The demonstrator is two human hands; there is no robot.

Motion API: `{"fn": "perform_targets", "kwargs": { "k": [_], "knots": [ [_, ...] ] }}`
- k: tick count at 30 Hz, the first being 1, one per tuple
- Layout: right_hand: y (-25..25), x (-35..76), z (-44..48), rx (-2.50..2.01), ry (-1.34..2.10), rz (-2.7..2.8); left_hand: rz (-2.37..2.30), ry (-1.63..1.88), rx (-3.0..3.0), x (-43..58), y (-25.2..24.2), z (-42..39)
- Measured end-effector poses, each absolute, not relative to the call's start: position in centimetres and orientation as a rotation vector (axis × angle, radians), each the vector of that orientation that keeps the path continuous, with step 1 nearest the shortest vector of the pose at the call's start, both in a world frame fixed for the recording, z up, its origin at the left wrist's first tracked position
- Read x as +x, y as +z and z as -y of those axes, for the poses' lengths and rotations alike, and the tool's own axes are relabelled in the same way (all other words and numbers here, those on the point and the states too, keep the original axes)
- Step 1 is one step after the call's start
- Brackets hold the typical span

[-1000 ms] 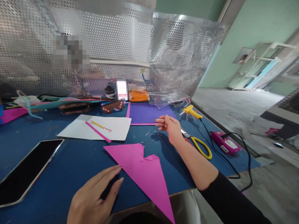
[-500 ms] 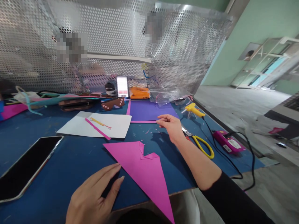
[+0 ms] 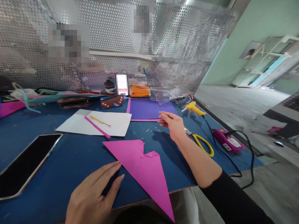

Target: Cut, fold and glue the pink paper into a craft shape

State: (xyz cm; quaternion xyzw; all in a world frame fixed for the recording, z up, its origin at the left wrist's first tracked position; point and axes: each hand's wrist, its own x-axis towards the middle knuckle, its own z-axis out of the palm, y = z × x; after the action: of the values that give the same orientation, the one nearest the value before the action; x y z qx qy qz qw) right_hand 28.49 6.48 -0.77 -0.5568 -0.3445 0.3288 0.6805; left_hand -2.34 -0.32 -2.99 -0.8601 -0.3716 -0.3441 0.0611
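Observation:
A folded sheet of pink paper (image 3: 140,169) lies in front of me, one corner over the table's near edge, with small creased flaps at its notch. My left hand (image 3: 94,193) rests beside it, thumb and fingers apart, fingertips at the paper's left edge. Above the table, my right hand (image 3: 172,123) is near the front right corner of a purple sheet (image 3: 151,109), which lies over another pink one. Its thumb and fingers are pressed together; anything pinched between them is too small to make out. Yellow-handled scissors (image 3: 202,144) lie beside my right forearm.
A white sheet (image 3: 72,123) carries a pink strip (image 3: 97,127) and a yellow scrap. A phone (image 3: 28,165) lies at left. At right are a yellow glue gun (image 3: 193,107) and a magenta power block (image 3: 227,141) with black cable. A perforated metal screen (image 3: 112,34) stands behind.
The right hand's fingers have curled in more, and the hand has shifted slightly rightward. My left hand and the folded pink paper have stayed put. The view has tilted slightly.

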Motion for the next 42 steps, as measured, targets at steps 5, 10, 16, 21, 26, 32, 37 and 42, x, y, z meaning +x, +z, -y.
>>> {"fn": "perform_targets", "kwargs": {
  "k": [5, 10, 16, 21, 26, 32, 37, 42],
  "knots": [
    [-0.8, 28.4, -6.5, -1.258, 0.718, 0.785, 1.127, -1.055, -2.597, -2.3, -3.0, 0.4],
    [-0.9, 28.6, -6.6, -1.284, 0.648, 0.804, 1.161, -1.065, -2.595, -2.4, -2.9, 0.6],
    [-1.0, 28.5, -6.8, -1.287, 0.574, 0.887, 1.198, -1.059, -2.615, -2.5, -3.1, 0.6],
    [-1.0, 28.3, -6.5, -1.317, 0.575, 0.949, 1.228, -1.016, -2.652, -2.8, -3.4, 0.5],
    [-0.8, 28.2, -6.5, -1.276, 0.528, 0.993, 1.324, -1.153, -2.67, -2.8, -3.3, 0.3],
    [-0.8, 28.2, -6.1, -1.395, 0.533, 1.129, 1.569, -1.169, -2.705, -2.8, -2.5, 0.3],
    [-0.4, 28.1, -5.6, -1.445, 0.366, 1.249, 1.584, -1.241, -2.722, -2.6, -2.0, 0.6],
    [-0.3, 28.1, -5.3, -1.554, 0.233, 1.354, 1.648, -1.138, -2.546, -2.9, -1.8, -0.1]
  ]
}}
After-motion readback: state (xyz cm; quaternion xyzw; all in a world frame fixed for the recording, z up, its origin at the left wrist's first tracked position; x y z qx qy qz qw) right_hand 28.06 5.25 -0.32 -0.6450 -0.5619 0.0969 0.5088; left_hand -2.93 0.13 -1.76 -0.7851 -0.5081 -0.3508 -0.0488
